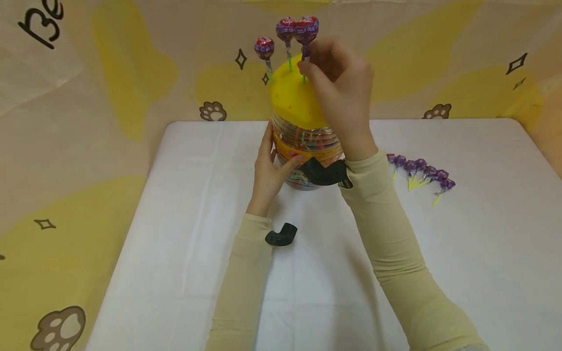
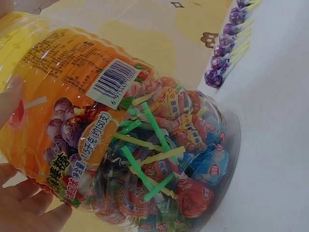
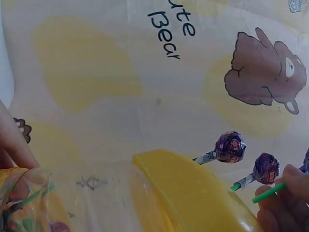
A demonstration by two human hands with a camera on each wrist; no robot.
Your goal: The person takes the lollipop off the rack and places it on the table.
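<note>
A clear plastic jar full of wrapped lollipops stands upright on the white table, topped by a yellow lid. My left hand grips its side, thumb across the orange label. Two purple-wrapped lollipops, one at the left and one farther back, stand stick-down in the lid. Between thumb and fingers, my right hand pinches another purple lollipop, candy end up. The bare tip of its green stick shows close over the lid in the right wrist view.
Several purple lollipops with yellow-green sticks lie in a slanting row on the table, right of the jar. A patterned cloth hangs behind the table. Black wrist mounts stick out from both sleeves.
</note>
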